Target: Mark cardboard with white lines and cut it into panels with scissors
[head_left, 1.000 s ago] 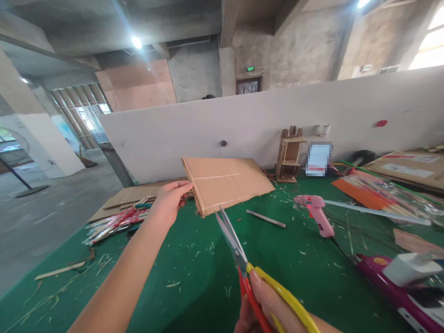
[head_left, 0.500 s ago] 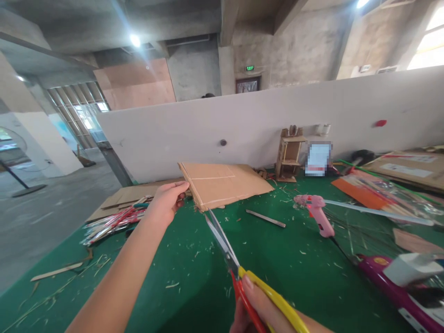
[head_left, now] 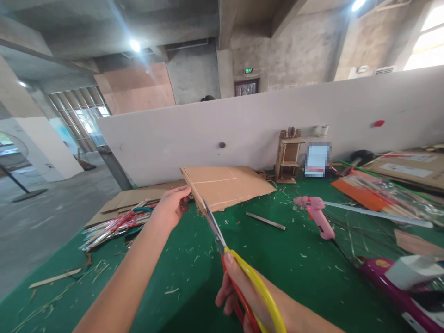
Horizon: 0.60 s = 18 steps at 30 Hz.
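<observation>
My left hand (head_left: pixel 171 206) grips the near left corner of a brown cardboard sheet (head_left: pixel 232 185) and holds it lifted over the green table (head_left: pixel 194 259). Pale lines are drawn across the sheet. My right hand (head_left: pixel 248 298) is closed through the yellow and red handles of a pair of scissors (head_left: pixel 231 259). The scissor blades point up and away, and their tips meet the sheet's near edge just right of my left hand.
A pink glue gun (head_left: pixel 317 213) lies right of centre with its cable trailing toward me. A thin metal strip (head_left: pixel 265 220) lies near the sheet. A small cardboard model (head_left: pixel 287 155) stands by the white partition (head_left: pixel 243 125). Coloured sticks (head_left: pixel 114 222) lie left; packets and a purple tool (head_left: pixel 398 282) right.
The scissors have moved forward and left until their tips reach the cardboard's near edge. My left hand has kept its hold and lowered the sheet slightly.
</observation>
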Available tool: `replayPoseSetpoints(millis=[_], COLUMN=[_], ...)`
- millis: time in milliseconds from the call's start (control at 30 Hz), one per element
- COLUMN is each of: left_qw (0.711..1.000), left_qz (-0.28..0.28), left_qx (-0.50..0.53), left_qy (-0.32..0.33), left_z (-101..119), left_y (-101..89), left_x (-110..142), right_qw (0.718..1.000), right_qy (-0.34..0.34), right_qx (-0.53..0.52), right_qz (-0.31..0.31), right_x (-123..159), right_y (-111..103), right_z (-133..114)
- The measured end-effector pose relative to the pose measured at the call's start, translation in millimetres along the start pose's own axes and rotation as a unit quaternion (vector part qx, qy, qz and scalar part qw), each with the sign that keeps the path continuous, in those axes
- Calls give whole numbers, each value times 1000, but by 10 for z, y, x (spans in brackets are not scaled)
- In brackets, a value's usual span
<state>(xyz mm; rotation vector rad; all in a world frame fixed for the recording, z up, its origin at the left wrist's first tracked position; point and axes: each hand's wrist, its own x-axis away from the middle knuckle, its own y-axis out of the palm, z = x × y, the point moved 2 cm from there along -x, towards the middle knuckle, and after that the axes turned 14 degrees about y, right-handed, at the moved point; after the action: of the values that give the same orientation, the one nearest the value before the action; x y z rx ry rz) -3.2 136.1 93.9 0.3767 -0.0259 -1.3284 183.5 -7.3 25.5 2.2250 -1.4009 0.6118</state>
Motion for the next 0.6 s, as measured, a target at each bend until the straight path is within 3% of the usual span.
replayPoseSetpoints(millis=[200,600], left_qw=[1000,1000], left_qz=[-2,-9], left_qx=[1,5], left_qy=[-11,-7], left_z=[-8,17], left_y=[3,-36], left_x=[-29,-43], right_qw=[999,998], right_qy=[28,5], right_qx=[-28,-47], right_qz=[-21,-43], right_x=[21,-9], right_y=[-10,-48], right_z=[-27,39])
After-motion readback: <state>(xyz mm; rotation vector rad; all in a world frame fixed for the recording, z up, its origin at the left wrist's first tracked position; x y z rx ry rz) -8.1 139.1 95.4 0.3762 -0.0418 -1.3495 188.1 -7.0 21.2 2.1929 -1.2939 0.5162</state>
